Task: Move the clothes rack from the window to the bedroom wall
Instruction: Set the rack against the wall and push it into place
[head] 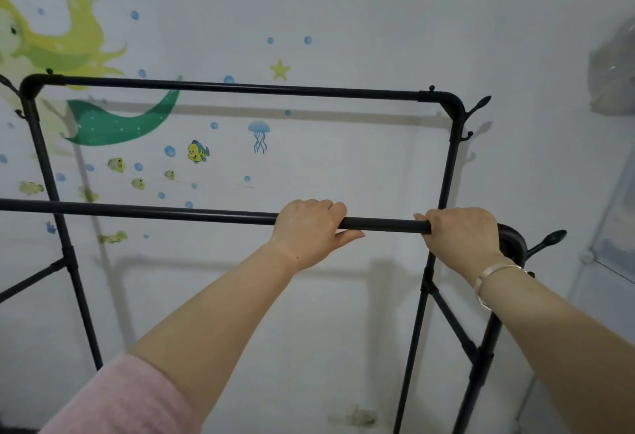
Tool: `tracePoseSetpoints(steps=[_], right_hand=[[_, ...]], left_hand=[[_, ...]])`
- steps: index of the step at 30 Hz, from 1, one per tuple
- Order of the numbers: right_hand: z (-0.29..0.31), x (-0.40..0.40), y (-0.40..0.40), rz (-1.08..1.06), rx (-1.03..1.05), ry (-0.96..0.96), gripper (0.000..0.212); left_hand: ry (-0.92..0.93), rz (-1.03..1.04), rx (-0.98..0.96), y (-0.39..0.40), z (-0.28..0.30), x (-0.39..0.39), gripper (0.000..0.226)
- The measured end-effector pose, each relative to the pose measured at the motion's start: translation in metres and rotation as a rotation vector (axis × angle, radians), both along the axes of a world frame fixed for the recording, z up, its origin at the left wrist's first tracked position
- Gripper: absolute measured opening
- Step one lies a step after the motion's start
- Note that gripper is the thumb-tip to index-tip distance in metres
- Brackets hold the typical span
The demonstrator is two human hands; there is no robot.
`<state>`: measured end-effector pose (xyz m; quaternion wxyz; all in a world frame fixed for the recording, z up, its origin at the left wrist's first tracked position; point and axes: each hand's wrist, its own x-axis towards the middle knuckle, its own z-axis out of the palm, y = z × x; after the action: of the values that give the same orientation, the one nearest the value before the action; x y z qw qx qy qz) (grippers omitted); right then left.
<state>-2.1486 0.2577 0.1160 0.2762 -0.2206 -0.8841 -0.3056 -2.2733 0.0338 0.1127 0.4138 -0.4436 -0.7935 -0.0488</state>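
One clothes rack (240, 90), two hands. Rack: thin black tubing, two parallel top rails, rounded corner joints, small hooks at the ends, slanted braces lower down; no clothes hung on the visible rails. It is set close before a white wall (360, 21) decorated with mermaid, fish and bubble stickers. Near rail is gripped by both: left hand (309, 230) wrapped around it, right hand (462, 232) clamped near the rail's right end. One bracelet (494, 279) is seen on the right wrist.
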Motion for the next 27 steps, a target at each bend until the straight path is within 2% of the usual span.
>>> tracePoseSetpoints(steps=[4,8,13,16,20,27], right_hand=[[0.001,0.01,-0.012,0.028,-0.107,0.039,0.03],[-0.009,0.005,-0.067,0.318,-0.206,0.147,0.014],[-0.024,-0.031,-0.153,0.599,-0.245,0.102,0.049],[-0.028,-0.043,-0.179,0.564,-0.253,0.008,0.059],[-0.029,-0.04,-0.182,0.445,-0.293,-0.04,0.068],[-0.026,-0.03,-0.191,0.31,-0.425,-0.141,0.08]], left_hand=[[-0.009,0.039,0.045,-0.058,-0.007,-0.016,0.053],[-0.081,0.164,0.105,-0.118,-0.015,-0.029,0.054],[-0.3,0.435,0.195,-0.17,-0.029,-0.038,0.073],[-0.381,0.483,0.178,-0.187,-0.04,-0.039,0.085],[-0.476,0.445,0.105,-0.186,-0.034,-0.039,0.087],[-0.479,0.443,0.083,-0.182,-0.033,-0.036,0.089]])
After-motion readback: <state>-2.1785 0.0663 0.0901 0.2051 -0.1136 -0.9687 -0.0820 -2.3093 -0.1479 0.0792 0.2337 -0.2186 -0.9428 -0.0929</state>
